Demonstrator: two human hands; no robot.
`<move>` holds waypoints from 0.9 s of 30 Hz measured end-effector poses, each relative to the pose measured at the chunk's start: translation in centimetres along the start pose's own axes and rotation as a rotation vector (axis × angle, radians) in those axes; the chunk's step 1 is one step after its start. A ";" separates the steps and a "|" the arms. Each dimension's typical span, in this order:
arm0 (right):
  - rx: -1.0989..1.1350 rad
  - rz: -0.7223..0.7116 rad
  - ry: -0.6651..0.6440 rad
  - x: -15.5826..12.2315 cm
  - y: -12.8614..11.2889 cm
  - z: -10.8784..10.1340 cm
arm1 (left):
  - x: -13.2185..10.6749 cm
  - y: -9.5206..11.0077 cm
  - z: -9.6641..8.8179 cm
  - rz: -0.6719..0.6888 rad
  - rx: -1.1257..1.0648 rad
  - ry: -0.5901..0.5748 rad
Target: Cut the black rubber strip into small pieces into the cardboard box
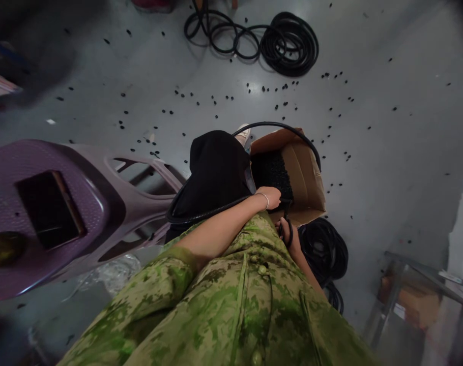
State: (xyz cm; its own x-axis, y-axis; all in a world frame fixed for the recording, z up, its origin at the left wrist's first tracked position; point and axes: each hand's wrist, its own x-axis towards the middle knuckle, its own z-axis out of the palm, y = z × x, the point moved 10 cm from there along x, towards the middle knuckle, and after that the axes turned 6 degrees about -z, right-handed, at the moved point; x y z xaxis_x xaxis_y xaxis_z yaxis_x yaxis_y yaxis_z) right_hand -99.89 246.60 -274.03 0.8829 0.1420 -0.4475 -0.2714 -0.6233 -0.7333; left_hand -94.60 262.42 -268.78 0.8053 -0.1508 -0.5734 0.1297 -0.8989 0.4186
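My left hand (269,197) is closed round a black hose (216,209), at the near edge of an open cardboard box (306,175). The hose crosses my lap, and a stretch of black hose also arches over the box's far side. Just below, my right hand (288,235) is closed on dark scissors (287,223), their blades close to the hose end beside my left fingers. Many small black pieces (271,170) fill the box's left part. The cut end of the hose is too small to make out.
A purple plastic stool (90,244) stands at left with a phone (50,208) on it. Coiled black hose (290,44) lies on the far floor, and another coil (325,249) sits right of my right arm. Small black pieces are scattered over the floor. A metal frame (392,284) is at lower right.
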 end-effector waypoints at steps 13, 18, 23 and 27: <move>0.049 0.036 -0.030 0.1 0.4 0.5 | 0.3 0.1 0.7 0.029 0.060 -0.048; -0.101 -0.044 0.002 0.7 0.7 0.4 | 0.5 0.0 0.8 0.023 0.064 -0.038; -0.266 -0.183 0.007 1.4 0.2 0.8 | 0.7 -0.2 1.0 -0.002 0.090 -0.033; -0.365 -0.252 0.017 1.9 0.0 1.2 | 0.8 -0.3 0.9 -0.016 0.091 -0.018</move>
State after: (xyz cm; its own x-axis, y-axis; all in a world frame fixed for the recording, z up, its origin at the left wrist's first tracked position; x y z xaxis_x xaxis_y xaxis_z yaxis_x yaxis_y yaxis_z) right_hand -98.70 247.81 -275.43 0.9113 0.3137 -0.2667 0.1038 -0.8018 -0.5886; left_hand -94.47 262.21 -270.03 0.7930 -0.1431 -0.5922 0.0885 -0.9347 0.3443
